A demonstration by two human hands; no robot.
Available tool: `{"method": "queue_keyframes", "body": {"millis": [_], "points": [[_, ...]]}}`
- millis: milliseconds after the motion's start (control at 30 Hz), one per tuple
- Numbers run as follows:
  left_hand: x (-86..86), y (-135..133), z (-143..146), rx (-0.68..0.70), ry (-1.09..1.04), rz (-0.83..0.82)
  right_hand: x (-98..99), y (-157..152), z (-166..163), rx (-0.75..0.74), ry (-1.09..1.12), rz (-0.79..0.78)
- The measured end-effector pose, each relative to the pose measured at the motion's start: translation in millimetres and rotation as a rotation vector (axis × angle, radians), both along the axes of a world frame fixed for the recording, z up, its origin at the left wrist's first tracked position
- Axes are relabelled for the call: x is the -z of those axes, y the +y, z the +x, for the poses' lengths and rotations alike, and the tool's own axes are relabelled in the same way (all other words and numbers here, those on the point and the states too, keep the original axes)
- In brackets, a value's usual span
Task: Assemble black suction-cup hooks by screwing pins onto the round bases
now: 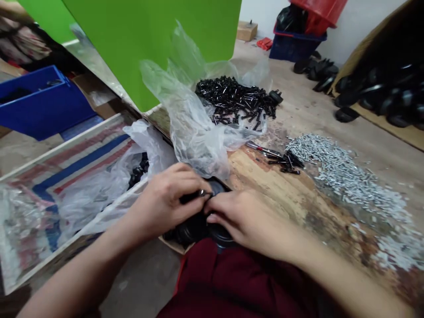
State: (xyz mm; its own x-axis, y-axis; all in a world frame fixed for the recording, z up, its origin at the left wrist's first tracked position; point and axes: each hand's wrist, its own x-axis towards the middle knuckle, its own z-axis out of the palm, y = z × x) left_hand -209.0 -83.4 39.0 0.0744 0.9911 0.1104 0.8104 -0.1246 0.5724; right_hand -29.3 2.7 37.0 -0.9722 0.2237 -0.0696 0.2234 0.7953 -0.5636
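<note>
My left hand [167,203] and my right hand [243,218] meet over a black caster wheel [198,227] at the near edge of the worn wooden table [291,198]. Both hands grip the wheel, and the fingertips pinch a small silver pin [202,193] at its top. Most of the wheel is hidden under my fingers. A crumpled clear plastic bag [195,128] lies just behind my hands.
A pile of black bolts [236,99] sits on plastic behind. Silver screws [344,176] spread to the right, with a few black bolts [286,161] between. More black casters [380,97] lie far right. A green panel [149,39] and blue bin [39,101] stand left.
</note>
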Motion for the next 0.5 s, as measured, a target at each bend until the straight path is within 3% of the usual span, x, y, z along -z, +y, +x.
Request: {"method": "queue_keyframes", "body": {"millis": [133, 267, 367, 500], "points": [[98.4, -40.2, -24.5, -0.295, -0.041, -0.294, 86.3, -25.1, -44.5, -0.127, -0.159, -0.020], [189.3, -66.9, -45.6, -0.516, 0.014, -0.400, 158.7, -51.3, -86.2, -0.166, -0.267, 0.007], [229.5, -71.9, -58.4, -0.601, 0.023, -0.438, 193.1, -59.9, -110.0, -0.152, -0.317, 0.031], [259.2, -61.6, -65.8, -0.584, -0.013, -0.438, 216.3, -50.5, -117.8, -0.030, -0.347, 0.057]]}}
